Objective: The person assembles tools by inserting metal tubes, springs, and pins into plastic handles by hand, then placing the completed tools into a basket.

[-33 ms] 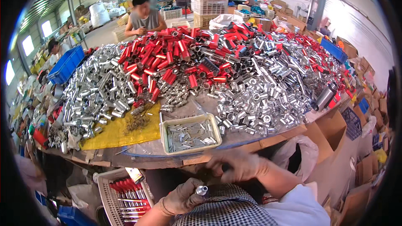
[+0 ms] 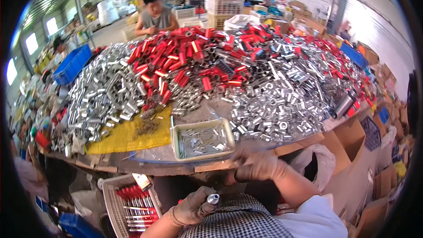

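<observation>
My left hand [image 2: 194,207], in a grey-brown work glove, is closed around a silver cylindrical metal part [image 2: 213,198] low in front of the checked apron. The round end with a dark hole sticks out past the thumb; the rest lies hidden in the grip. My right hand [image 2: 260,166], gloved too, is over the table's front edge, just right of a cream tray [image 2: 175,150]. Motion smears its fingers, so whether they hold anything is unclear. Thin silver pins [image 2: 200,136] lie scattered in that tray.
Silver metal tubes [image 2: 103,90], red sleeves [image 2: 185,46] and short silver collars [image 2: 273,110] are heaped across the table. A yellow cloth [image 2: 114,141] lies at left front. Below stands a beige crate [image 2: 108,198] holding red-handled tools. A metal flask [image 2: 346,103] is at right; another person [image 2: 156,17] sits opposite.
My right hand has moved up and slightly right, away from my left hand, toward the tray's side. The left hand keeps its hold on the metal part.
</observation>
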A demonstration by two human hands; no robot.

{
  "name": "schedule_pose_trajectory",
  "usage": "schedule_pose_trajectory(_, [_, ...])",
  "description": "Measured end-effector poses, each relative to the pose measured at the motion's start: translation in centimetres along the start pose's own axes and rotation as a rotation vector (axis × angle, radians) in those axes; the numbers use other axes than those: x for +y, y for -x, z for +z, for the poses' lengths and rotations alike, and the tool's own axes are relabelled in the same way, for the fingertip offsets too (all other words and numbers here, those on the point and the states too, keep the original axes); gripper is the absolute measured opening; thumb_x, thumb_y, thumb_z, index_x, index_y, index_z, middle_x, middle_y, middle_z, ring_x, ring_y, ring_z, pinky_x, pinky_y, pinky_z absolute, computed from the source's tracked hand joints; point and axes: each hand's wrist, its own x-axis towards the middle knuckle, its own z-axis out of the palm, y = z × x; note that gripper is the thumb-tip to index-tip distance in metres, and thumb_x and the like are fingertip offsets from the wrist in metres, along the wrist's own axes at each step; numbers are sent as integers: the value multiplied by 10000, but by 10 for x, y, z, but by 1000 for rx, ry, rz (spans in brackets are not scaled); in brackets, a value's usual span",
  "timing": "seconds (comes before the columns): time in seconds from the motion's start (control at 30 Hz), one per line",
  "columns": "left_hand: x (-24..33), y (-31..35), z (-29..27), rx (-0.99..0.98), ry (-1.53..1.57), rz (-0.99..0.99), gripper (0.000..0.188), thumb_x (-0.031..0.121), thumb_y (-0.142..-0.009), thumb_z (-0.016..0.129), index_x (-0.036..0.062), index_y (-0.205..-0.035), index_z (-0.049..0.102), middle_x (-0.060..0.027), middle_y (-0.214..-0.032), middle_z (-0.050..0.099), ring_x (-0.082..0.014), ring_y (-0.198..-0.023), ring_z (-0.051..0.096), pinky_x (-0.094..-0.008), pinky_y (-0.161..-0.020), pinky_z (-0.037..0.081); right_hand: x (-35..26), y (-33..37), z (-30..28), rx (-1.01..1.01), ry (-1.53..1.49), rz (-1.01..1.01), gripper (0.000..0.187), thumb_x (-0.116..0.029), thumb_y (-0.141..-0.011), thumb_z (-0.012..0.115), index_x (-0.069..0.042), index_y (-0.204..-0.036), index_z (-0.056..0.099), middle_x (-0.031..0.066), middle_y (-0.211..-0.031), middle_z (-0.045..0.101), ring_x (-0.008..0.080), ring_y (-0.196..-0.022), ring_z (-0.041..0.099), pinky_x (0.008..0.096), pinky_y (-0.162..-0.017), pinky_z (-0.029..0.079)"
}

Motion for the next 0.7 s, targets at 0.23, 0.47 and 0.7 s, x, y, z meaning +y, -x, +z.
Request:
schedule_pose_trajectory(0.23, [-6,-13,6,319,-544,454,324,185,-814,648,-12,-1023,500,-183,-898,592,-385,-759,600,-447,-655,497,69,-35,2,434,305,264,319,-218,-848,590,-39,-1111,616,241,-978,647,423,-876,624,482,-761,503])
schedule_pose_trajectory(0.47, [-19,-2,-2,456,-530,484,433,328,-878,633,-33,-1064,482,-200,-907,581,-391,-774,593,-433,-678,494,62,-53,7,336,230,494,273,-184,-834,601,3,-1031,628,264,-965,644,419,-948,613,462,-816,478])
schedule_pose_trajectory(0.7, [-24,4,-1,554,-578,564,399,327,-912,591,-23,-1061,472,-169,-868,569,-359,-721,571,-418,-649,479,37,-39,-8,382,226,459,226,-132,-746,672,17,-914,644,212,-843,650,354,-787,625,410,-715,489])
